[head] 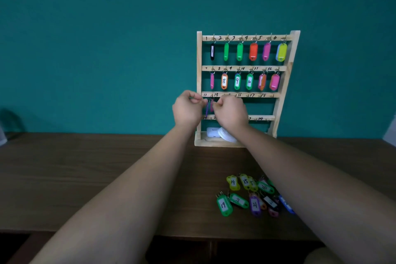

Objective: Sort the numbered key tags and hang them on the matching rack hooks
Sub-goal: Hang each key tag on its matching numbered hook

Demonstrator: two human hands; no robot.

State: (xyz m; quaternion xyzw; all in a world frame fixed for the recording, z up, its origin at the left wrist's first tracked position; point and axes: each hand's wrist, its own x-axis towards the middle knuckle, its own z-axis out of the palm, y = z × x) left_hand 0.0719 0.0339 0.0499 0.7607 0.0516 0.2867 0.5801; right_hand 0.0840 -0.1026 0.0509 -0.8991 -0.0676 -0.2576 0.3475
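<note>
Both hands are raised to the third rail [257, 94] of the wooden rack [199, 60], which stands at the far side of the desk [85, 178], right of centre. The left hand [187, 108] has its grip pressed together, apparently pinching the top of a purple tag [206, 110] that hangs just left of the hook marked 13. The right hand [230, 111] is curled, its fingertips at the ring of a pink tag [212, 106]; whether that grip actually pinches the ring I cannot tell, since the fingers face away. The two upper rails are filled with tags, while the loose tags [224, 204] lie heaped on the near right of the desk, partly under the right forearm. These tags look like light, stiff plastic that will swing freely from a small metal ring. The ring is probably the best place to take hold, pinched and steadied so that it opens toward the thin hook, as the tag body gives little control over it.
</note>
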